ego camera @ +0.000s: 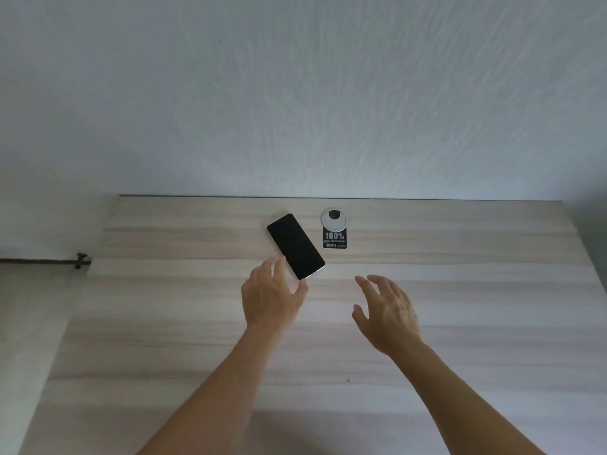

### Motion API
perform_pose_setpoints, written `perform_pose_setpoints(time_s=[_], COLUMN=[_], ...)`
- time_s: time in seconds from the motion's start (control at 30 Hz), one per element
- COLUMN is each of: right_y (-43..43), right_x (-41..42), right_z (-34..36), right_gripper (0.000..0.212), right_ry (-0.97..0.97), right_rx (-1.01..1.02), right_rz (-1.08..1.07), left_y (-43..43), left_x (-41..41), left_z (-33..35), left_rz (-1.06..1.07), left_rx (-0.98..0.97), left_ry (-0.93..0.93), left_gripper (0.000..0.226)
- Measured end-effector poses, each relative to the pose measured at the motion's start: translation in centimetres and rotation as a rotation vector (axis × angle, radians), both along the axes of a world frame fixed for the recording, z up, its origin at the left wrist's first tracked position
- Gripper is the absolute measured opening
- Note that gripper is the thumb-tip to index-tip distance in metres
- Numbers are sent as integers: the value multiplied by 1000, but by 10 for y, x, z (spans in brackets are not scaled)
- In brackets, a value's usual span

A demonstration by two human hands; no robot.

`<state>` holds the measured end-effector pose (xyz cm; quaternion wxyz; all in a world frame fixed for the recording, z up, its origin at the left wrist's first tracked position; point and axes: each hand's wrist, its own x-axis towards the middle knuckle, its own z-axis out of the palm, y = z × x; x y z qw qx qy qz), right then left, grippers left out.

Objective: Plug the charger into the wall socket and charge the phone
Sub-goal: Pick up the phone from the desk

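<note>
A black phone (pixel 295 246) lies screen up and slanted on the pale wooden desk (pixel 460 307), close to its far edge. My left hand (pixel 271 297) hovers just below the phone's near end, fingers spread, thumb tip at the phone's corner; I cannot tell whether it touches. My right hand (pixel 387 311) is open above the desk, to the right of the phone, holding nothing. No charger, cable or wall socket is in view.
A round white cable grommet (pixel 333 219) sits in the desk right of the phone, with a black "100%" sticker (pixel 334 239) below it. A white textured wall (pixel 295 93) rises behind the desk. A small metal fitting (pixel 80 260) is at the desk's left side.
</note>
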<state>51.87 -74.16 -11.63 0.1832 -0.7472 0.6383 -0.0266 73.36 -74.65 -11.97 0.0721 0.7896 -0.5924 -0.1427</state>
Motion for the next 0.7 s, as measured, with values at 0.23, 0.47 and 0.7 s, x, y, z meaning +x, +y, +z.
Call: perform_pose_setpoints(time_s=[0.23, 0.47, 0.7], right_y=[-28, -44, -51], right_x=[6, 7, 13], right_z=[-42, -71, -89], right_gripper=[57, 64, 67], right_ry=[-8, -4, 43], right_rx=[60, 32, 41], right_rz=[-10, 46, 68], left_y=[-66, -104, -110], left_x=[-7, -20, -19], left_z=[-33, -54, -68], left_rz=[278, 321, 284], left_rx=[153, 118, 13], left_ry=[118, 131, 152], left_gripper=[74, 94, 102])
